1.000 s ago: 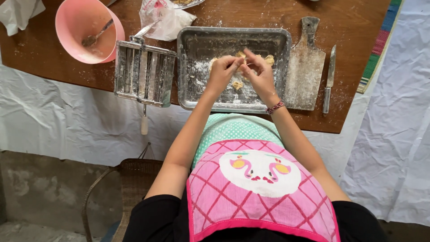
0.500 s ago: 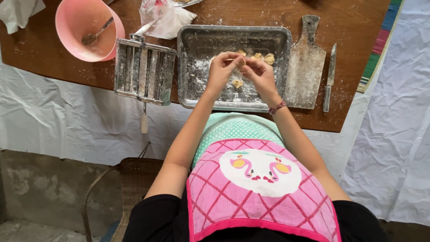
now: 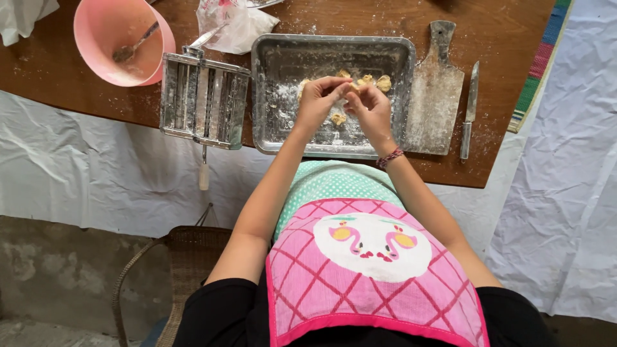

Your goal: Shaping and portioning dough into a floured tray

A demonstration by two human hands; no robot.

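At the far left a white cloth is cut off by the frame's edge. Next to it stands a round pink plastic bowl with a metal spoon resting inside; its contents are hard to make out. A steel pasta roller sits at the brown wooden table edge, its handle hanging below. Over the floured rectangular metal baking tray, the left hand and right hand meet with fingertips pinched narrowly together on a small pale dough piece, mostly hidden between them. More dough lumps lie in the tray behind. Both forearms angle inward from the elbows. Further right lie a floured wooden cutting board and a table knife.
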